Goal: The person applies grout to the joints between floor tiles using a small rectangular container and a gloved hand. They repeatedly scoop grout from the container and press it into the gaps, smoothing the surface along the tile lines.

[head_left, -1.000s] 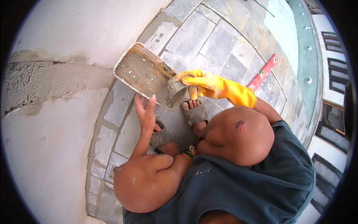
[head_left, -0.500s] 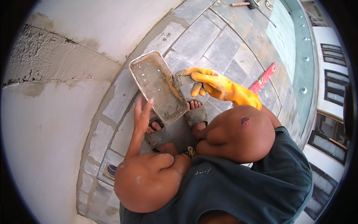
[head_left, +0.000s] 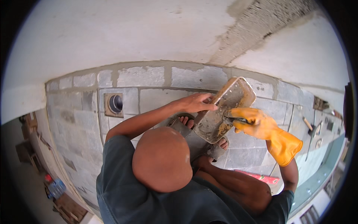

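A rectangular tray [head_left: 242, 89] with a pale, crusted rim stands tilted in front of my feet, wet grey mortar [head_left: 223, 112] smeared over its inside. My bare left hand [head_left: 199, 103] grips the tray's left side, thumb over the rim and the other fingers partly hidden behind it. On my right hand [head_left: 255, 123] is a yellow-orange rubber glove, stained with mortar at the fingertips. It reaches into the tray, its fingers closed on a small flat mortar-coated piece [head_left: 239, 120]. Whether that piece is a scraper blade or something else, I cannot make out.
Grey stone tiles [head_left: 246, 156] surround my feet, bordering a white wall [head_left: 130, 33]. A square opening with a round pipe [head_left: 116, 103] lies left. Near my right knee is a red spirit level [head_left: 257, 176]; farther right, a wooden-handled hammer [head_left: 308, 124]. A plastic bottle [head_left: 57, 188] stands lower left.
My view has swung left, bringing the pipe opening into sight. The tray is now tilted more, and my gloved right hand has moved from beside its rim to inside it with the flat piece.
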A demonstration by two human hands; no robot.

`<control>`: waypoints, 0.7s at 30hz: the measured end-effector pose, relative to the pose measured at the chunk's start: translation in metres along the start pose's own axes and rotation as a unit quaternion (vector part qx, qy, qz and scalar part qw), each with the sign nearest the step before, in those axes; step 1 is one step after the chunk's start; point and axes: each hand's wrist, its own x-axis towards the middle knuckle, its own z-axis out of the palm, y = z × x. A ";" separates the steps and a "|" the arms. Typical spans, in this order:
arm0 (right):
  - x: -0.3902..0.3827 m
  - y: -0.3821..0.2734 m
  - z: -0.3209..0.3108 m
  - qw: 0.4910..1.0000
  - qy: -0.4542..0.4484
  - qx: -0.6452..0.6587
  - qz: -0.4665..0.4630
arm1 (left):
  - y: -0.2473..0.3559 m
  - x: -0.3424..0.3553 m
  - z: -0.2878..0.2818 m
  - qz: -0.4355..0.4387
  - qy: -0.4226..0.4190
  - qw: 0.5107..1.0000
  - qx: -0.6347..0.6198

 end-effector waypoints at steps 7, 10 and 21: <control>0.073 -0.073 0.042 0.989 -0.130 -0.045 -0.051 | -0.011 -0.106 -0.005 -0.049 0.130 0.989 -0.051; 0.085 -0.108 0.079 0.977 -0.180 -0.076 -0.082 | -0.017 -0.188 0.012 -0.026 0.220 0.958 -0.182; 0.147 -0.206 0.261 0.936 -0.280 -0.159 -0.141 | -0.190 -0.387 0.112 0.095 0.513 0.788 -0.326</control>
